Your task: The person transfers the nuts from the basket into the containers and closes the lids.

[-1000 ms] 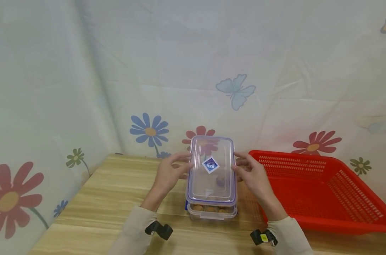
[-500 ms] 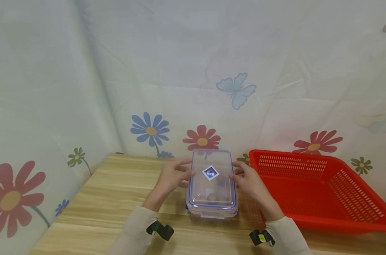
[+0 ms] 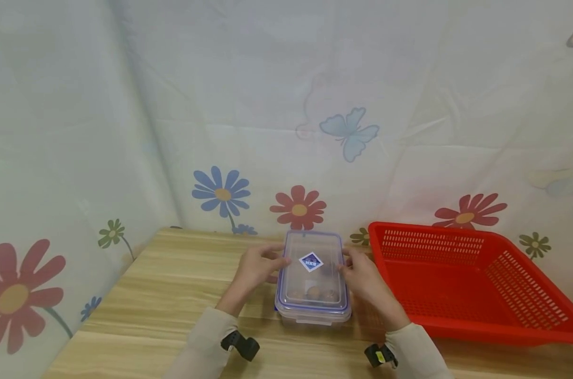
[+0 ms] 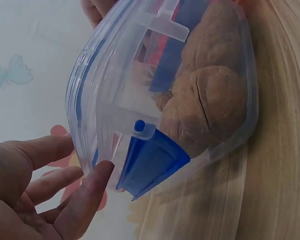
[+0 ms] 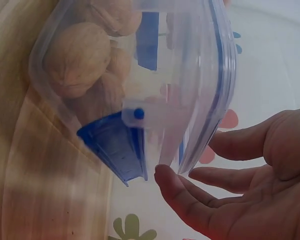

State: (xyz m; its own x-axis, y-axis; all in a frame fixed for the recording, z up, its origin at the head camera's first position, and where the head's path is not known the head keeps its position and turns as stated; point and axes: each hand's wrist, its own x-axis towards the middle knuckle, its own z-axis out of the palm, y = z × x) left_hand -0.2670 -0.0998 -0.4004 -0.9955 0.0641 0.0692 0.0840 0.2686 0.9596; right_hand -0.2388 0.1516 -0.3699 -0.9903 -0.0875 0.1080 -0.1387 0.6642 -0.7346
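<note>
A clear plastic food container (image 3: 310, 318) stands on the table with several walnuts (image 4: 210, 100) inside. Its transparent lid (image 3: 312, 242), edged in blue-purple and bearing a diamond sticker (image 3: 311, 261), lies over the top. At the lid's left edge my left hand (image 3: 258, 264) pinches it, thumb on the upper side and fingers below the rim. My right hand (image 3: 360, 272) grips the opposite edge likewise. One blue side latch (image 4: 152, 165) flares outward under my left fingers. Another blue latch (image 5: 115, 147) hangs out on the right side. The lid's far edge seating is unclear.
A large red plastic basket (image 3: 456, 284) with slotted walls stands just right of the container, close to my right forearm. The wooden table (image 3: 172, 295) extends to the left. Behind it hangs a pale curtain (image 3: 248, 116) printed with flowers and butterflies.
The lid has come down from a raised tilt onto the container, closing the gap at the near end where walnuts showed. Both hands have sunk with it, still at its sides.
</note>
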